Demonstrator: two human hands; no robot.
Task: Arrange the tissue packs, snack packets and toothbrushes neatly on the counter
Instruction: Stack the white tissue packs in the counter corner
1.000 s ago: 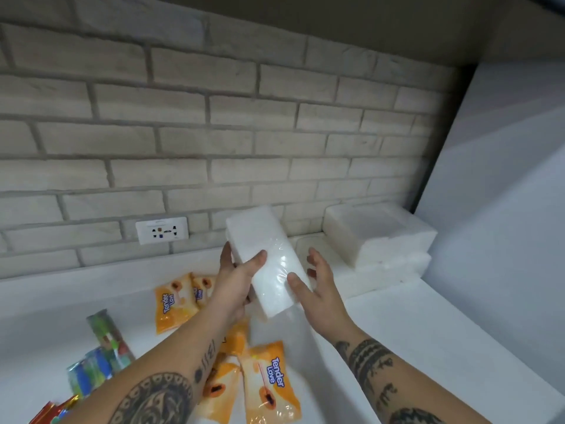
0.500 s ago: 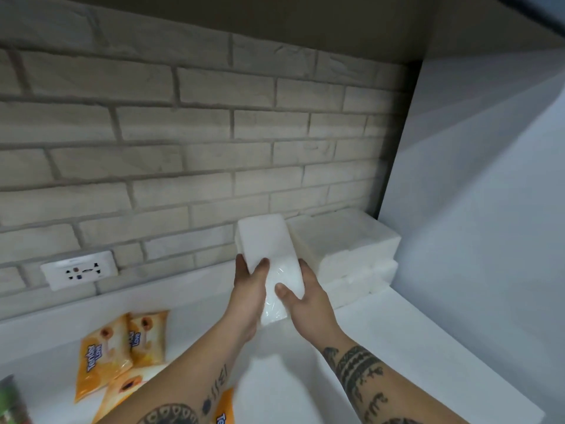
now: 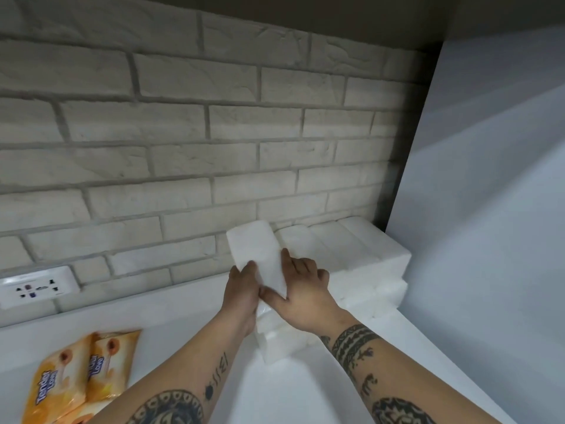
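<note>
A white tissue pack (image 3: 255,255) sits between my two hands, near the back wall of the white counter (image 3: 171,319). My left hand (image 3: 241,293) grips its left side with the thumb on top. My right hand (image 3: 301,289) holds its right side, thumb across the front. Under the pack lies another white tissue pack (image 3: 276,341). To the right, several more tissue packs (image 3: 345,255) are stacked in the corner. Two orange snack packets (image 3: 79,374) lie at the lower left. No toothbrushes are in view.
A pale brick wall (image 3: 183,148) backs the counter, with a white power socket (image 3: 36,287) at the left. A white side panel (image 3: 489,209) closes off the right end beside the tissue stack.
Both hands carried the tissue pack away from me and to the right, toward the corner stack. It now sits lower, over another pack. The view has swung right, so the toothbrushes are gone.
</note>
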